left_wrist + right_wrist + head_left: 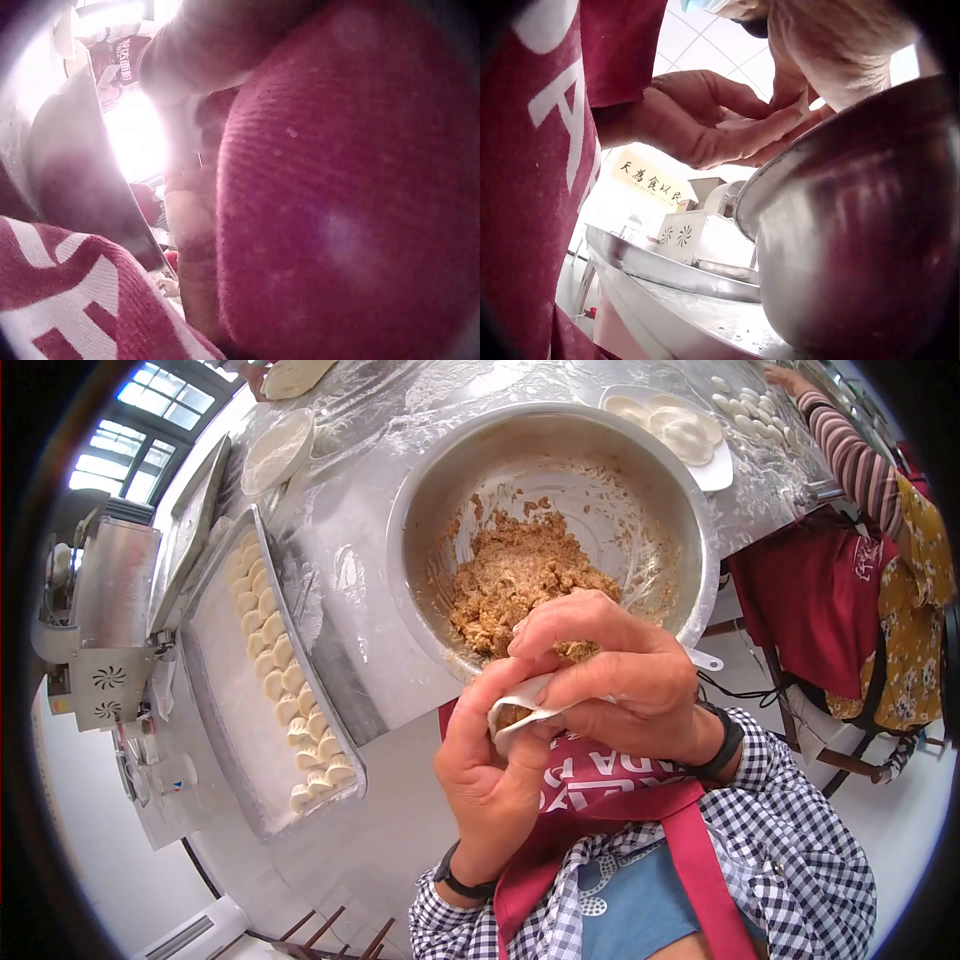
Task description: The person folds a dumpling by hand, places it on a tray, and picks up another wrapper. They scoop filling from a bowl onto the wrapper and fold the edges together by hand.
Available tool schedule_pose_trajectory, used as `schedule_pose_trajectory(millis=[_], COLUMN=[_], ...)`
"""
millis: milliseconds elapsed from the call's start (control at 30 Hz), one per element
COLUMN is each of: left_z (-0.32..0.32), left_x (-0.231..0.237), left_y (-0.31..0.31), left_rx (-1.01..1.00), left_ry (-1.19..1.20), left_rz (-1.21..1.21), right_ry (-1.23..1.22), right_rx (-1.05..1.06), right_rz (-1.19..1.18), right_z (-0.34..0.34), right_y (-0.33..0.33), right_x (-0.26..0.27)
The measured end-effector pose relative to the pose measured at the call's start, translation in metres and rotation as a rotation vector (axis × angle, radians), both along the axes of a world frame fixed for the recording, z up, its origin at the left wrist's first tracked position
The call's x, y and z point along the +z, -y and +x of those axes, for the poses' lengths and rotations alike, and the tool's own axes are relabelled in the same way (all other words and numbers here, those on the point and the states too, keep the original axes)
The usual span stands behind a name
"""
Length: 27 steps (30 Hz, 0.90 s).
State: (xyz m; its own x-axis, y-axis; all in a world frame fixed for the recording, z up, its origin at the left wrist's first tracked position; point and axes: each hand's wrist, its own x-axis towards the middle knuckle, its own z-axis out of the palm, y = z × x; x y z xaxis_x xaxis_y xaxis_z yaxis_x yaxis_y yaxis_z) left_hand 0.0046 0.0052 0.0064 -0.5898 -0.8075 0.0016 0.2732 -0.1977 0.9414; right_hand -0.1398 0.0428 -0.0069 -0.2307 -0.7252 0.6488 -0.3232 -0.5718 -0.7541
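Note:
In the head view a dumpling, a folded white wrapper with brown filling showing at its open end, sits between both hands. My left hand cradles it with the thumb along its near side. My right hand pinches the wrapper's edge from the other side. Both are over the near rim of a big metal bowl with brown minced filling inside. From the right wrist view, the left hand supports the pale wrapper from below. Red apron cloth covers much of the left wrist view.
A metal tray with rows of shaped dumplings stands at the left. White plates of wrappers and small dough pieces lie at the back right, near another person's striped sleeve. A flour-dusted dish is at the back left.

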Motion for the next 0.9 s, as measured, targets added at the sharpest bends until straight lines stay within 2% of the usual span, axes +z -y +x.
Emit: schedule_pose_trajectory(millis=[67, 200, 267, 400, 467, 567, 600, 667, 700, 767, 800, 867, 900], left_z=[0.001, 0.001, 0.004, 0.003, -0.001, 0.0, 0.0, 0.0, 0.001, 0.003, 0.002, 0.001, 0.001], left_x=[0.002, 0.001, 0.0, 0.001, 0.006, 0.001, -0.001, -0.006, -0.008, -0.011, -0.009, -0.004, -0.003], left_y=[0.001, 0.001, 0.0, -0.002, -0.002, 0.001, 0.002, 0.004, 0.005, 0.006, 0.006, 0.006, 0.005], left_rx=[-0.043, -0.038, -0.066, -0.03, -0.064, -0.081, -0.081, -0.089, -0.089, -0.147, -0.146, -0.102, -0.102], left_ry=[0.185, 0.181, 0.12, 0.129, 0.107, 0.071, 0.071, -0.096, -0.097, -0.261, -0.261, -0.05, -0.05], left_rz=[-0.3, -0.315, -0.165, -0.105, -0.075, -0.054, -0.053, 0.221, 0.22, 0.343, 0.345, 0.206, 0.206], right_ry=[-0.055, -0.073, -0.078, 0.034, 0.077, 0.089, 0.089, 0.06, 0.06, 0.005, 0.005, -0.041, -0.041], right_rx=[0.008, -0.031, 0.007, 0.018, 0.144, 0.182, 0.182, 0.123, 0.123, 0.006, 0.006, -0.051, -0.05], right_rz=[-0.027, 0.009, 0.026, 0.082, 0.093, 0.06, 0.06, 0.041, 0.041, 0.056, 0.057, -0.01, -0.01], right_z=[-0.003, -0.002, -0.004, -0.002, -0.005, -0.007, -0.007, -0.006, -0.004, -0.002, -0.001, 0.001, 0.001], right_y=[0.001, 0.0, -0.001, 0.001, 0.0, 0.001, 0.001, 0.001, 0.001, 0.002, 0.003, 0.006, 0.005], right_x=[-0.002, 0.0, 0.001, 0.005, -0.001, -0.007, -0.008, -0.009, -0.006, 0.0, -0.002, -0.006, -0.006])
